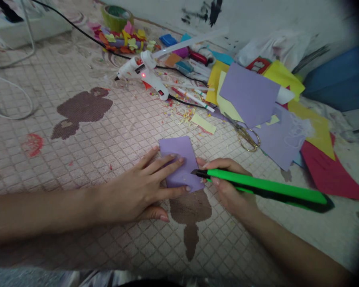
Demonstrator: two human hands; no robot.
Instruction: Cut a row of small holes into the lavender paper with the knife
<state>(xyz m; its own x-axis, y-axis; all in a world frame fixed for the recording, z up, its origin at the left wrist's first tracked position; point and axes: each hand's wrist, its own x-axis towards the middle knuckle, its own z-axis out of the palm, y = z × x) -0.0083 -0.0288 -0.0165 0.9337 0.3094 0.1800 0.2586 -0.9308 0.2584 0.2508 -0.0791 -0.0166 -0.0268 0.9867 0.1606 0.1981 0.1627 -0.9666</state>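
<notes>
A small purple sheet of paper (179,144) lies on the patterned cloth in front of me. My left hand (140,183) rests flat on it, fingers spread over its left and middle part, thumb on the cloth below. In my right hand (231,195) is a green and black utility knife (266,187), gripped near its front end. Its dark blade tip points left and is at the right half of the purple sheet; whether it touches the paper I cannot tell.
A white glue gun (146,73) with a lit red light lies beyond, its black cord running behind. Gold-handled scissors (248,137) sit near stacked coloured paper (248,91) at the right. Paper scraps, small cut-outs (128,40) and a green tape roll (117,18) are at the back.
</notes>
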